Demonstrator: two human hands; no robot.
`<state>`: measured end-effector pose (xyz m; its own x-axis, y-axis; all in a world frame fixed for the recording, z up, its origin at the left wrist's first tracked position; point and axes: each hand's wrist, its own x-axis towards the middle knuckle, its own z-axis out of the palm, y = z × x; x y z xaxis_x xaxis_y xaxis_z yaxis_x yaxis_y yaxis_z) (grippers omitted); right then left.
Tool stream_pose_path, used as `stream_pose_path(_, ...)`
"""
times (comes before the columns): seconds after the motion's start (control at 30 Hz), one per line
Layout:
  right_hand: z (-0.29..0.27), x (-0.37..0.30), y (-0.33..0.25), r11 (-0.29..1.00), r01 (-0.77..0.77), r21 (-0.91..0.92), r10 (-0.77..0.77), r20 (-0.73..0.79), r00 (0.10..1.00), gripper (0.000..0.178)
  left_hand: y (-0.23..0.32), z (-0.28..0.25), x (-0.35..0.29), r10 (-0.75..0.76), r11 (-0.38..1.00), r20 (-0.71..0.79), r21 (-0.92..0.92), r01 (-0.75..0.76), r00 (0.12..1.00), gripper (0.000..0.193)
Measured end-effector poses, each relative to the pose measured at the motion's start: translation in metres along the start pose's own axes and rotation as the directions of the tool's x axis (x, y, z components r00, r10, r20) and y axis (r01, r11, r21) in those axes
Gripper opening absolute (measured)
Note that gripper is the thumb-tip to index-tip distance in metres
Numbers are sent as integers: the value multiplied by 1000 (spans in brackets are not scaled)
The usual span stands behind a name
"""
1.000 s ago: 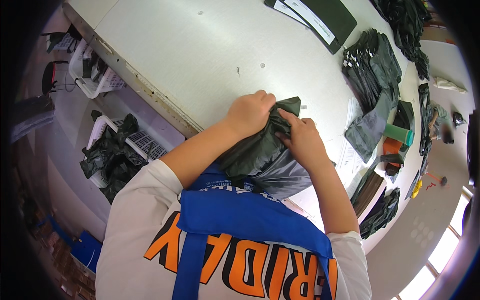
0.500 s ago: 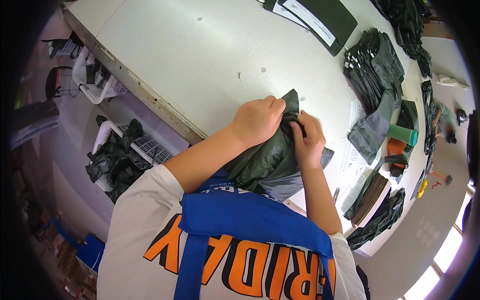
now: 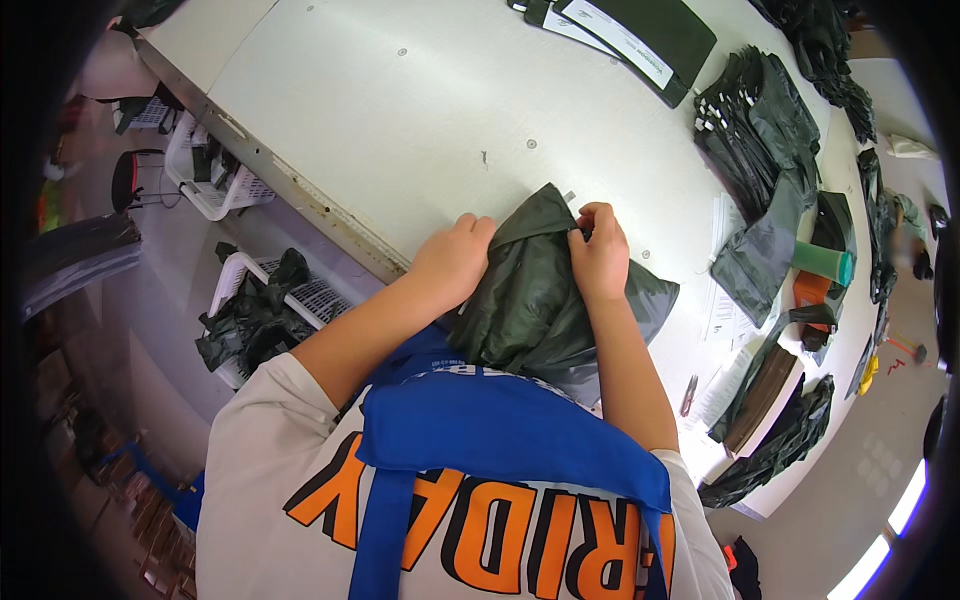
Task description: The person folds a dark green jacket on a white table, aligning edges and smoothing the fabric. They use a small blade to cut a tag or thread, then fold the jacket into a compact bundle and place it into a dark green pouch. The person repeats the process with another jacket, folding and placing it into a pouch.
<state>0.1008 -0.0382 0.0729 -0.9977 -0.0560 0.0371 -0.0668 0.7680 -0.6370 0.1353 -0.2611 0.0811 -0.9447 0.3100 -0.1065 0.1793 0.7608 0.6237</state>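
A bunched piece of thin, shiny dark green fabric (image 3: pixel 520 290) lies at the table's near edge, against my front. Its upper end is folded over into a pointed flap. At the fabric's left edge, my left hand (image 3: pixel 455 262) is closed with its fingers curled, gripping the cloth. My right hand (image 3: pixel 603 255) pinches the right edge just below the flap, thumb against fingers. A greyer part of the cloth spreads out to the right under my right wrist. What lies inside the folds is hidden.
On the right side of the white table (image 3: pixel 400 130) are a stack of dark pieces with white tags (image 3: pixel 735 130), a green cylinder (image 3: pixel 822 262), paper sheets and a small pen-like tool (image 3: pixel 689 395). Dark flat panels (image 3: pixel 640 45) lie at the far side. White baskets (image 3: pixel 232 290) stand below the left edge.
My hands have moved apart, the left one down and leftward along the cloth. The fabric's top, bunched between them before, now lies spread with a folded flap.
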Motion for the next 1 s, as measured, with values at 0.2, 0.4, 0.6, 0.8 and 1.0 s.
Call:
stream_pose_path(0.2,-34,-45,-40,957,288,42,-283,-105,954,46,-19,-2,-2,-285,334,644,-628,703,710,9)
stream_pose_path(0.4,-34,-96,-86,912,386,-139,-369,134,920,67,12,-2,27,-205,270,569,-749,605,796,10)
stream_pose_path(0.6,-24,-88,-66,929,366,-59,-367,-6,930,56,-1,5,19,-268,600,595,-513,614,758,6)
stream_pose_path(0.8,-15,-75,-76,910,332,-247,-303,150,941,38,9,0,-5,-288,460,570,-623,633,770,8)
stream_pose_path(1.0,-15,-46,-61,979,190,-78,-113,567,816,43,22,-7,-14,-240,494,531,-654,573,813,10)
